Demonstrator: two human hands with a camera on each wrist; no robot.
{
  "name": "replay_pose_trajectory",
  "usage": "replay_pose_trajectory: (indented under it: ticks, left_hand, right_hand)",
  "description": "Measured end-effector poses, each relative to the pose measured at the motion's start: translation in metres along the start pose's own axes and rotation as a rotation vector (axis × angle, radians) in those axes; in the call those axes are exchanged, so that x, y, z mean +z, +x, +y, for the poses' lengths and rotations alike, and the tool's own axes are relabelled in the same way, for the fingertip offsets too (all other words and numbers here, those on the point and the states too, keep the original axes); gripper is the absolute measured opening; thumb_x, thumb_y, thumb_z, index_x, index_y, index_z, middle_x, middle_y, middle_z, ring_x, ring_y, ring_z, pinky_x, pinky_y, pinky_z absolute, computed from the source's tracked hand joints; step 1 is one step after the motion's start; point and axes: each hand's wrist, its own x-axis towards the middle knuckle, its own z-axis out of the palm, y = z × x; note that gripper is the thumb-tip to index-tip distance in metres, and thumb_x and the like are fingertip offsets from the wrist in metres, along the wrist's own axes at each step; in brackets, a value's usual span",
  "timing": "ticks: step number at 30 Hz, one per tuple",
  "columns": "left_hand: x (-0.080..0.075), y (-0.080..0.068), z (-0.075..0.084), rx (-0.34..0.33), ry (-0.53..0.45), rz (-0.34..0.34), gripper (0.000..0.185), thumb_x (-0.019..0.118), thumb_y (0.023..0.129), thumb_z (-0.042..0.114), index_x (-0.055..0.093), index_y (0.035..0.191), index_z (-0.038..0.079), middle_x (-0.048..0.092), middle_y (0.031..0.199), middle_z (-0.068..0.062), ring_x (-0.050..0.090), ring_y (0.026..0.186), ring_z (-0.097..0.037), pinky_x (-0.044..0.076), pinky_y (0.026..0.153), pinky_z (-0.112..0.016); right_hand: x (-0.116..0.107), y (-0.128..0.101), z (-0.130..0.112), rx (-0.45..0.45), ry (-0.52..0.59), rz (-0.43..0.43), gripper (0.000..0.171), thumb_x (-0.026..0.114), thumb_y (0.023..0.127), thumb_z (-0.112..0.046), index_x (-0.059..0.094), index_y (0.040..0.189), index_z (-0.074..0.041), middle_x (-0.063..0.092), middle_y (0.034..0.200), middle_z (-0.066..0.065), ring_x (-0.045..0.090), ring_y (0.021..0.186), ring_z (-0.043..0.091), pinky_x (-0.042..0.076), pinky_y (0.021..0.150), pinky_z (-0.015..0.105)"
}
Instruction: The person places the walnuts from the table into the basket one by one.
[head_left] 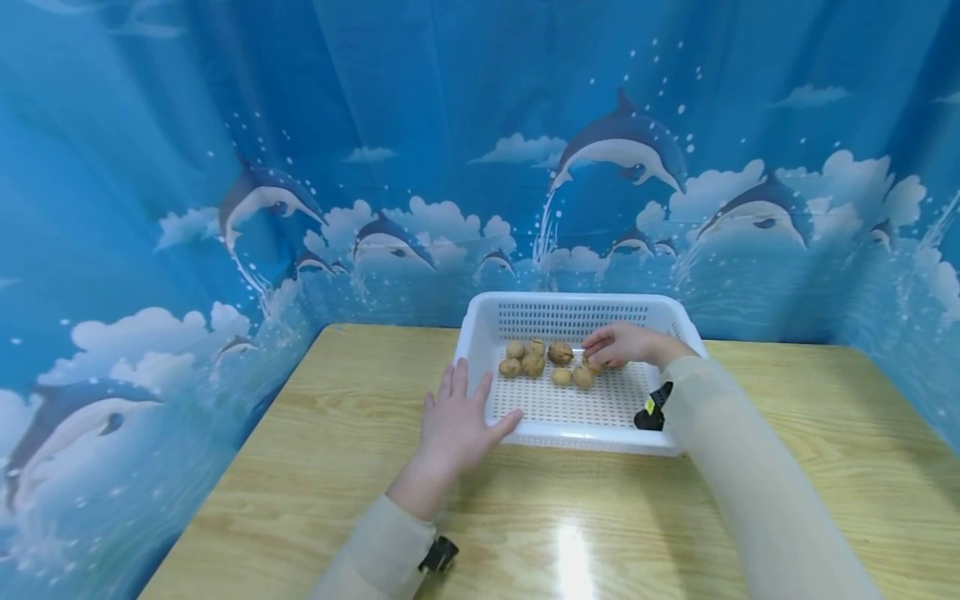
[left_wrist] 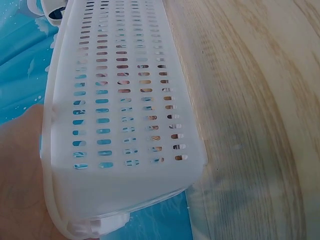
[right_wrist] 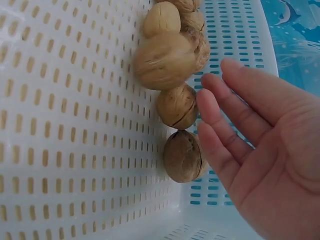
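A white perforated plastic basket [head_left: 585,437] holds several brown walnuts [head_left: 533,365], strung out across its floor. My left hand [head_left: 456,425] lies spread at the basket's front left corner, its thumb over the front rim. In the left wrist view part of that hand [left_wrist: 22,175] shows beyond the basket's slotted wall [left_wrist: 115,187]. Inside the basket is my right hand [head_left: 626,343], above the right end of the walnuts. Its extended fingers [right_wrist: 212,107] are right beside a walnut [right_wrist: 177,106] and a darker one [right_wrist: 183,156]; a larger walnut [right_wrist: 165,61] looks blurred.
The basket stands on a wood-grain table [head_left: 337,417], toward its back edge. Behind and to the left hangs a blue curtain [head_left: 420,108] printed with dolphins and clouds. A black wrist device [head_left: 654,408] on the right arm overlaps the basket's right side.
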Motion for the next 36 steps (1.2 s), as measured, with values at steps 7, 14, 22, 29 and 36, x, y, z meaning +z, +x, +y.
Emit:
replay_pose_trajectory:
  ticks: [7, 14, 22, 29, 36]
  left_hand:
    - [0.0, 0.002, 0.002, 0.011, -0.009, -0.007, 0.083, 0.036, 0.084, 0.072, 0.029, 0.147, 0.019, 0.006, 0.155, -0.015, 0.005, 0.14, -0.036, 0.019, 0.103, -0.064]
    - [-0.001, 0.005, 0.001, 0.026, -0.011, -0.014, 0.082, 0.037, 0.085, 0.071, 0.03, 0.147, 0.019, 0.006, 0.155, -0.016, 0.005, 0.14, -0.036, 0.019, 0.103, -0.064]
    - [-0.007, 0.009, -0.002, 0.029, -0.037, -0.038, 0.082, 0.037, 0.085, 0.071, 0.026, 0.149, 0.02, 0.003, 0.155, -0.016, 0.002, 0.14, -0.036, 0.016, 0.104, -0.064]
    - [-0.009, 0.013, -0.001, 0.031, -0.03, -0.076, 0.084, 0.035, 0.084, 0.074, 0.024, 0.149, 0.022, 0.003, 0.155, -0.016, 0.001, 0.14, -0.036, 0.014, 0.104, -0.064]
    - [-0.01, 0.017, -0.005, 0.052, -0.015, -0.09, 0.086, 0.035, 0.082, 0.075, 0.025, 0.149, 0.022, 0.004, 0.155, -0.015, 0.003, 0.14, -0.036, 0.014, 0.105, -0.063]
  right_hand:
    - [-0.01, -0.01, -0.002, -0.039, 0.032, 0.083, 0.048, 0.053, 0.096, -0.022, 0.042, 0.136, 0.002, 0.048, 0.133, 0.021, 0.045, 0.121, 0.035, 0.041, 0.097, 0.047]
    - [-0.032, -0.04, -0.015, -0.096, 0.023, 0.13, 0.053, 0.053, 0.096, -0.03, 0.04, 0.138, -0.001, 0.045, 0.136, 0.021, 0.043, 0.123, 0.036, 0.037, 0.1, 0.051]
    - [-0.044, -0.078, -0.023, -0.136, -0.022, 0.091, 0.054, 0.049, 0.098, -0.028, 0.035, 0.14, 0.002, 0.039, 0.139, 0.025, 0.037, 0.127, 0.04, 0.034, 0.101, 0.053]
    - [-0.022, -0.114, -0.01, -0.104, -0.172, 0.144, 0.07, 0.052, 0.094, -0.039, 0.031, 0.139, 0.01, 0.034, 0.14, 0.031, 0.034, 0.127, 0.046, 0.035, 0.098, 0.057]
    - [0.002, -0.15, 0.008, -0.048, -0.218, 0.262, 0.082, 0.056, 0.091, -0.044, 0.023, 0.142, 0.011, 0.034, 0.136, 0.037, 0.042, 0.118, 0.051, 0.044, 0.085, 0.059]
